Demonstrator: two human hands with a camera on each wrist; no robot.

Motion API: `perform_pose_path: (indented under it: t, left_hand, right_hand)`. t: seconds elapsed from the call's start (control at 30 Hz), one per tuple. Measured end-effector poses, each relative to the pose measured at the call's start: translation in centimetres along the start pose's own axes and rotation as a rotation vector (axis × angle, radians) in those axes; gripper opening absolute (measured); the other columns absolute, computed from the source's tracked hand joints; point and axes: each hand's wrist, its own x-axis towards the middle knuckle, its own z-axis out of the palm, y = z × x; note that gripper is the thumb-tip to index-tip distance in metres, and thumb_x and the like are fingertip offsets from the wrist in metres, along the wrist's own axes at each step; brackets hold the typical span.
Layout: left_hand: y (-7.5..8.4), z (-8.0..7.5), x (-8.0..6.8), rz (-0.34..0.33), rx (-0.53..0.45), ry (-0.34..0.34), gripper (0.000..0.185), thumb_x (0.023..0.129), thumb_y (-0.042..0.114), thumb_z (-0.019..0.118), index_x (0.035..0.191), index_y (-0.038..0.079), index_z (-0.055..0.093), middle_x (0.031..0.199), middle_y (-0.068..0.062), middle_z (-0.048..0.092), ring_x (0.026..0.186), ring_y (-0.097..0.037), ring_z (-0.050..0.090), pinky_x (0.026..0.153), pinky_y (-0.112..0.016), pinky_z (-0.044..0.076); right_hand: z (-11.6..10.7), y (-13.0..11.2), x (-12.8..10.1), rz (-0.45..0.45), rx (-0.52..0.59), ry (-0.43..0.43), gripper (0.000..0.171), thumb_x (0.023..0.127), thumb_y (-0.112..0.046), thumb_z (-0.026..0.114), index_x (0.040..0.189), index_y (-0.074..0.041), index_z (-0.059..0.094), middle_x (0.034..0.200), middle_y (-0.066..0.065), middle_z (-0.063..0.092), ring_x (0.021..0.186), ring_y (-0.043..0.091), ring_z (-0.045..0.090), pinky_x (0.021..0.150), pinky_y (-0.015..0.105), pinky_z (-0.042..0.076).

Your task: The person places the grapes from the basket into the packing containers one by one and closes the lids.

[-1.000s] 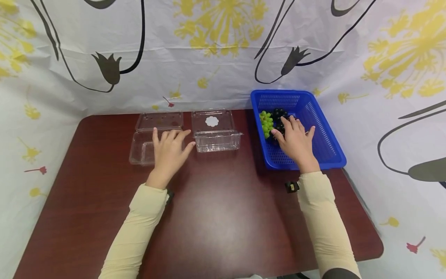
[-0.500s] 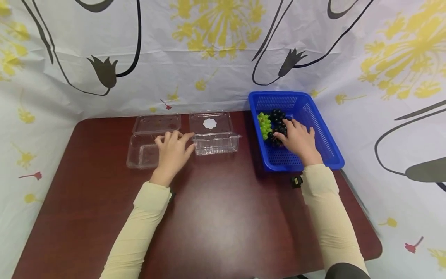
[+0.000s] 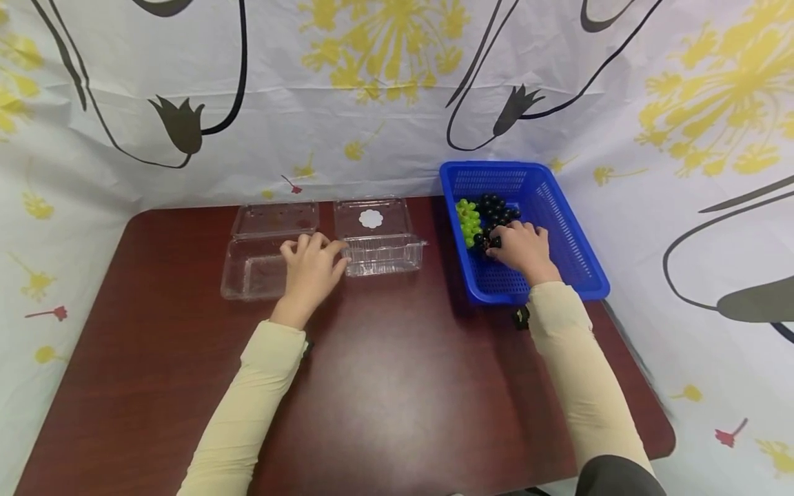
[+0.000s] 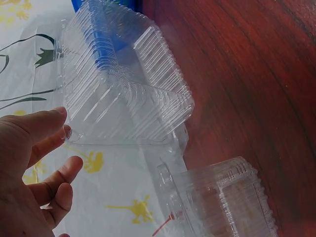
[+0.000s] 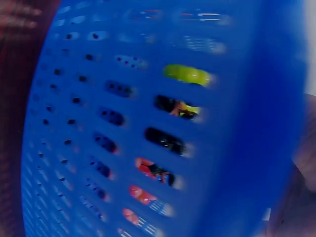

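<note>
My right hand [image 3: 522,249] reaches into the blue basket [image 3: 583,256] and grips part of a bunch of black grapes [image 3: 493,207] with curled fingers. Beside that bunch lie green grapes [image 3: 468,220]. In the right wrist view, the basket wall [image 5: 232,123] hides most of the grapes. My left hand [image 3: 308,275] pinches the left corner of a clear plastic container [image 3: 384,256], whose lid bears a white label [image 3: 371,218]. The left wrist view shows the thumb and a finger at that container's [image 4: 128,103] corner, the other fingers loosely bent.
A second clear container [image 3: 245,275] stands with its lid raised, left of the first and partly behind my left hand. The dark red table [image 3: 372,386] meets a patterned white cloth [image 3: 384,158] behind the containers and basket.
My left fingers have drawn in and come onto the container's corner. My right hand has lowered, its fingers curling round the black grapes. The containers and basket stay in place.
</note>
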Motion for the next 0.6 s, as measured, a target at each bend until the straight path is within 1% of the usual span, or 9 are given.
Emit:
perform_pose_path:
  t: [0.17, 0.3, 0.47, 0.6]
  left_hand:
    - [0.0, 0.2, -0.1, 0.014, 0.008, 0.003, 0.019, 0.091, 0.032, 0.067, 0.101, 0.017, 0.070, 0.099, -0.009, 0.060, 0.097, -0.031, 0.049, 0.095, -0.057, 0.025]
    - [0.1, 0.3, -0.4, 0.032, 0.027, 0.007, 0.015, 0.089, 0.031, 0.069, 0.096, 0.018, 0.069, 0.095, -0.007, 0.063, 0.094, -0.029, 0.051, 0.095, -0.056, 0.026]
    - [0.2, 0.3, -0.9, 0.066, 0.038, 0.002, 0.016, 0.086, 0.032, 0.072, 0.094, 0.018, 0.070, 0.090, -0.005, 0.065, 0.093, -0.029, 0.055, 0.096, -0.058, 0.027]
    - [0.1, 0.4, -1.2, 0.096, 0.041, -0.019, 0.021, 0.085, 0.037, 0.073, 0.095, 0.018, 0.071, 0.089, -0.003, 0.066, 0.093, -0.028, 0.056, 0.096, -0.057, 0.027]
  right_hand:
    - [0.7, -0.1, 0.6, 0.008, -0.039, 0.004, 0.032, 0.092, -0.035, 0.064, 0.110, -0.008, 0.067, 0.118, 0.024, 0.055, 0.112, 0.045, 0.044, 0.096, 0.064, 0.030]
    - [1.2, 0.0, 1.1, 0.028, -0.049, -0.007, 0.032, 0.092, -0.039, 0.063, 0.098, -0.009, 0.070, 0.110, 0.023, 0.059, 0.106, 0.044, 0.048, 0.093, 0.063, 0.031]
    - [1.9, 0.0, 1.6, 0.033, -0.039, -0.052, 0.037, 0.092, -0.043, 0.061, 0.097, -0.007, 0.070, 0.107, 0.024, 0.064, 0.103, 0.045, 0.056, 0.095, 0.066, 0.030]
    - [2.5, 0.1, 1.9, 0.032, -0.038, -0.055, 0.040, 0.092, -0.045, 0.062, 0.095, -0.005, 0.067, 0.103, 0.023, 0.066, 0.100, 0.042, 0.059, 0.094, 0.065, 0.029]
